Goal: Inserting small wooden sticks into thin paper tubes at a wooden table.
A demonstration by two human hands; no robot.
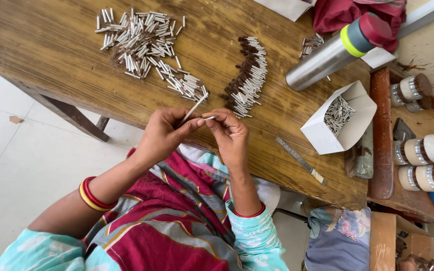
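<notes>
Left grip [169,128] pinches a thin pale stick [193,109]; right grip [229,131] pinches a small metal tube [210,118]. Beyond them, loose silver tubes [144,42] and brown-tipped ones [247,80] cover the wooden bench [51,45].

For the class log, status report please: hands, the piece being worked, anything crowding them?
Left hand pinching thin stick. Right hand pinching small metal tube. Loose tube pile and finished row beyond, apart from hands.

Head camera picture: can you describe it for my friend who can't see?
Two hands, left hand and right hand, pinch a thin stick and a small metal tube over a wooden table strewn with loose tubes.
</notes>
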